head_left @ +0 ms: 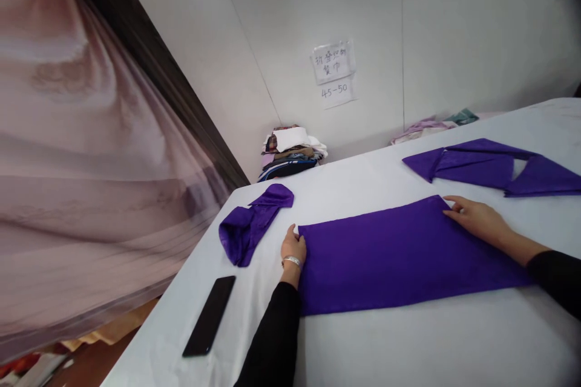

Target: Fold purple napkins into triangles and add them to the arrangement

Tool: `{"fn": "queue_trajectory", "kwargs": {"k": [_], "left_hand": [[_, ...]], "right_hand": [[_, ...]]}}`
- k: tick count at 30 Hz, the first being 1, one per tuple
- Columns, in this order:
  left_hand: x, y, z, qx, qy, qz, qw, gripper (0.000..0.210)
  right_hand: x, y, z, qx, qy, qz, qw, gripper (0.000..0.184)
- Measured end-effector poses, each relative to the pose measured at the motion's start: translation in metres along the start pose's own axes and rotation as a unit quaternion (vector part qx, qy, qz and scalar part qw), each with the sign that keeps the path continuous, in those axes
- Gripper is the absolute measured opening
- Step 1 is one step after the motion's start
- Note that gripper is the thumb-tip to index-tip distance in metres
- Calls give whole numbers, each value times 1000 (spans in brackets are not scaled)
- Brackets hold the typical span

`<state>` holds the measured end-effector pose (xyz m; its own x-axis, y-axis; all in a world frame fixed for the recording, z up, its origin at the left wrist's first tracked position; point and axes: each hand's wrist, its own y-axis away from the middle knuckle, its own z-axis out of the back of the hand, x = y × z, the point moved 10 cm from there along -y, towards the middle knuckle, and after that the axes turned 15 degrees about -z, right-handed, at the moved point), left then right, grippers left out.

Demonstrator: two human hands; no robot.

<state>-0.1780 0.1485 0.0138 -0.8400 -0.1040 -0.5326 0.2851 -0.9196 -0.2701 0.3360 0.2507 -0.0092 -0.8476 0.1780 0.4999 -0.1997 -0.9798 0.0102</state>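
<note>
A purple cloth napkin (403, 260) lies spread as a flat, wide rectangle on the white-covered table (385, 344). At its far left corner, my left hand (294, 247) grips the edge between thumb and fingers; a silver bracelet circles the wrist. My right hand (476, 217) pinches the far right corner, and that forearm lies over the napkin's right side. Left of my left hand sits a crumpled, folded purple cloth (263, 217). Beyond my right hand is another purple cloth (481, 163), folded into pointed shapes.
A black phone (209, 316) rests near the table's left edge. Stacked folded clothes (290, 154) stand by the wall, with more fabrics (424, 128) farther right. Paper signs (334, 72) hang on the wall. A pinkish curtain (91, 163) drapes along the left.
</note>
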Motion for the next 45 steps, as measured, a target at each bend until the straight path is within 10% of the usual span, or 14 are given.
{"fn": "queue_trajectory", "kwargs": {"k": [17, 28, 45], "left_hand": [[0, 12, 5, -14, 32, 11, 999, 48], [-23, 53, 8, -32, 144, -98, 984, 47], [-6, 0, -7, 60, 13, 18, 998, 46]], "right_hand": [[-16, -12, -7, 34, -48, -34, 998, 48], [-40, -8, 4, -7, -142, -83, 986, 61], [-33, -23, -7, 24, -46, -36, 998, 70]]}}
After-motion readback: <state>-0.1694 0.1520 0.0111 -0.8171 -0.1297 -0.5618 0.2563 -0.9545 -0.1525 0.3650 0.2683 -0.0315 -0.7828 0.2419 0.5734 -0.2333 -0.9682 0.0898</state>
